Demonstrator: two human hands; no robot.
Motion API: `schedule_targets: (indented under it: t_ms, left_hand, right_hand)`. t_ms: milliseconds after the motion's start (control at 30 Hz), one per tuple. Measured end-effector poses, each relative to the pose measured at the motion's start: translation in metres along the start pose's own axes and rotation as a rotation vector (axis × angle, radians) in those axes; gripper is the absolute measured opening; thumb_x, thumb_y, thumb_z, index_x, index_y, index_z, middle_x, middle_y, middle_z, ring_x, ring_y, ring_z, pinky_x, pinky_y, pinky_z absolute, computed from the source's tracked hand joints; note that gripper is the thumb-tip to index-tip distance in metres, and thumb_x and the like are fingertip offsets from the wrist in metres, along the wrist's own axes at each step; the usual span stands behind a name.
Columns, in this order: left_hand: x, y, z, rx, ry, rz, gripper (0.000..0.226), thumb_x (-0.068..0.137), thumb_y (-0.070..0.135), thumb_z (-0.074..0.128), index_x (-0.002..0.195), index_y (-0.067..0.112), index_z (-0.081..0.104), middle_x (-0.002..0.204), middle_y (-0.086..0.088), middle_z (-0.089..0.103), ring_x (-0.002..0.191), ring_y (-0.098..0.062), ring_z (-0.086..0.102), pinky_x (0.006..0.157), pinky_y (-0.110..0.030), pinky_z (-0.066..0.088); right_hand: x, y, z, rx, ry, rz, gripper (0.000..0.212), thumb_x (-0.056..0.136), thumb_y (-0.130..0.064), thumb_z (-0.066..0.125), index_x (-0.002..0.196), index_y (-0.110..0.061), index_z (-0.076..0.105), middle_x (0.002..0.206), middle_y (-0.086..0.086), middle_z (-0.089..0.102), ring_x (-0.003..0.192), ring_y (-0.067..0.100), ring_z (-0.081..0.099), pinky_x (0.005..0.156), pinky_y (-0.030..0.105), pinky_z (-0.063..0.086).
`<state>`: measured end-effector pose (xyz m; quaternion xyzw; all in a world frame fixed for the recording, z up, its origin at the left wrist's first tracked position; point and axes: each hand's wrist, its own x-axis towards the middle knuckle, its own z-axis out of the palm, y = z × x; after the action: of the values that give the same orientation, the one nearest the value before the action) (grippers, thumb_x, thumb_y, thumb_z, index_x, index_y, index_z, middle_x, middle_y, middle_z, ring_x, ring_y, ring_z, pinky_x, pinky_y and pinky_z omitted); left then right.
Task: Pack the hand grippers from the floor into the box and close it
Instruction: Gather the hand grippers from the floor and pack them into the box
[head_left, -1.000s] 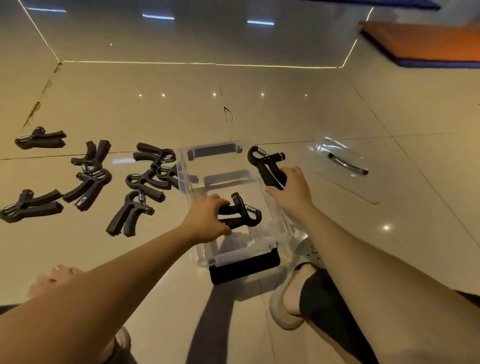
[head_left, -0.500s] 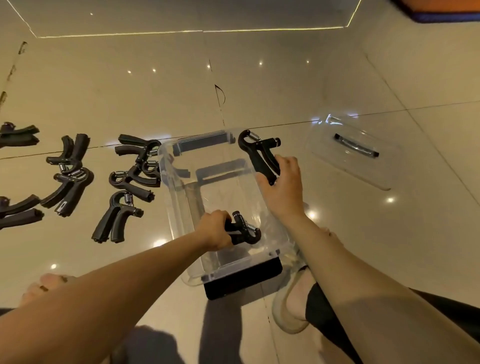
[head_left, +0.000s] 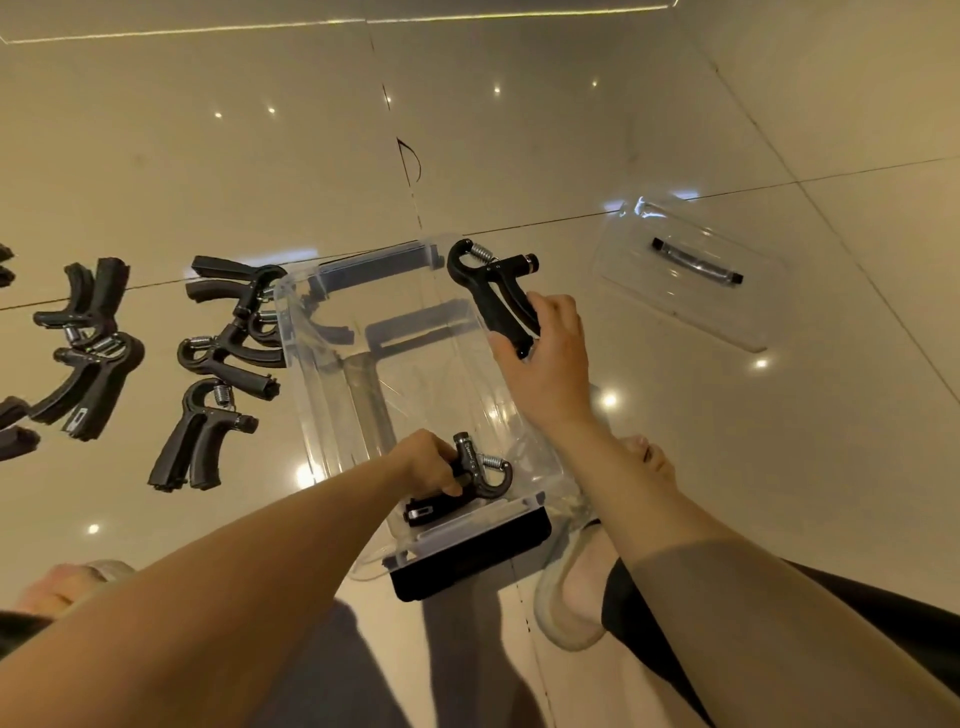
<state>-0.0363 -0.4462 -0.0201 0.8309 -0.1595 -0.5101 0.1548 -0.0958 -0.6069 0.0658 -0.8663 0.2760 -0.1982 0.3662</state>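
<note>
A clear plastic box (head_left: 306, 332) with black latches stands open on the floor in front of me. My left hand (head_left: 423, 462) is down inside its near end, gripping a black hand gripper (head_left: 475, 475) close to the bottom. My right hand (head_left: 545, 358) holds a second black hand gripper (head_left: 493, 291) by its handles over the box's right rim, spring end pointing away. Several more black hand grippers (head_left: 202, 441) lie on the floor left of the box. The clear lid (head_left: 685, 270) with a black handle lies on the floor to the right.
Glossy beige floor tiles stretch all around. My right foot in a pale slipper (head_left: 571, 597) sits just right of the box's near end; my left foot (head_left: 57, 587) shows at lower left. Some grippers (head_left: 244, 306) lie tight against the box's left wall.
My left hand has lowered its gripper deeper into the near end of the box. My right hand has stayed over the right rim with its gripper. The view tilted further down.
</note>
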Motion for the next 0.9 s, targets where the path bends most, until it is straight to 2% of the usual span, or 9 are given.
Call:
schedule_targets:
  t_ms: [200,333,400,500,600,733,800,900]
  left_hand:
    - [0.007,0.0,-0.001,-0.035,-0.031,-0.019,0.063,0.076,0.007,0.084,0.135,0.006,0.062,0.129,-0.008,0.065,0.113,-0.025,0.061,0.106,-0.032,0.047]
    - [0.001,0.005,-0.012,-0.051,-0.022,0.018,0.055,0.079,0.014,0.082,0.13,0.004,0.064,0.118,-0.007,0.063,0.105,-0.023,0.056,0.1,-0.032,0.046]
    - [-0.005,0.008,-0.024,-0.091,0.0,0.045,0.062,0.078,0.017,0.083,0.135,0.006,0.06,0.13,-0.01,0.062,0.115,-0.027,0.058,0.105,-0.036,0.046]
    - [-0.022,0.014,-0.048,-0.138,0.031,0.117,0.071,0.08,0.018,0.082,0.143,0.009,0.053,0.14,-0.014,0.057,0.128,-0.031,0.055,0.108,-0.038,0.044]
    - [-0.04,0.018,-0.071,-0.195,0.063,0.187,0.069,0.082,0.02,0.081,0.144,0.011,0.052,0.14,-0.013,0.057,0.128,-0.029,0.055,0.104,-0.037,0.044]
    - [-0.074,0.031,-0.101,-0.408,0.225,0.327,0.054,0.088,0.028,0.076,0.136,0.011,0.06,0.131,-0.008,0.063,0.117,-0.022,0.059,0.098,-0.034,0.045]
    - [-0.094,0.045,-0.117,-0.552,0.3,0.416,0.046,0.091,0.035,0.072,0.131,0.013,0.064,0.122,-0.005,0.068,0.111,-0.023,0.063,0.097,-0.033,0.05]
    - [-0.123,0.067,-0.133,-0.757,0.271,0.491,0.04,0.091,0.044,0.069,0.123,0.019,0.067,0.11,-0.004,0.073,0.104,-0.022,0.069,0.095,-0.04,0.055]
  right_hand:
    - [0.0,0.0,0.001,0.0,0.006,-0.003,0.051,0.091,-0.033,0.07,0.133,-0.011,0.053,0.123,0.0,0.046,0.111,0.018,0.049,0.091,0.032,0.051]
    - [-0.001,0.0,0.001,-0.006,-0.007,0.016,0.052,0.091,-0.038,0.068,0.134,-0.014,0.051,0.123,-0.002,0.044,0.111,0.019,0.051,0.093,0.039,0.054]
    - [-0.001,-0.002,-0.002,-0.02,-0.024,0.022,0.052,0.091,-0.041,0.067,0.134,-0.017,0.051,0.122,-0.004,0.044,0.11,0.018,0.052,0.093,0.042,0.054]
    - [-0.004,-0.006,-0.009,-0.049,-0.055,0.014,0.052,0.091,-0.041,0.068,0.135,-0.018,0.051,0.121,-0.004,0.043,0.107,0.018,0.052,0.089,0.039,0.055]
    - [-0.012,-0.01,-0.017,-0.093,-0.079,0.016,0.053,0.092,-0.039,0.068,0.137,-0.019,0.05,0.121,-0.005,0.042,0.108,0.015,0.05,0.09,0.036,0.055]
    - [-0.017,-0.027,-0.033,-0.135,-0.029,-0.002,0.055,0.092,-0.037,0.069,0.139,-0.018,0.05,0.12,-0.005,0.043,0.108,0.016,0.05,0.09,0.039,0.054]
    - [-0.017,-0.042,-0.041,-0.134,0.004,-0.025,0.055,0.091,-0.036,0.07,0.139,-0.019,0.05,0.122,-0.006,0.043,0.108,0.015,0.05,0.091,0.04,0.054]
    - [-0.016,-0.068,-0.047,-0.124,0.041,-0.086,0.057,0.089,-0.033,0.073,0.139,-0.02,0.048,0.125,-0.005,0.046,0.111,0.015,0.051,0.094,0.039,0.053]
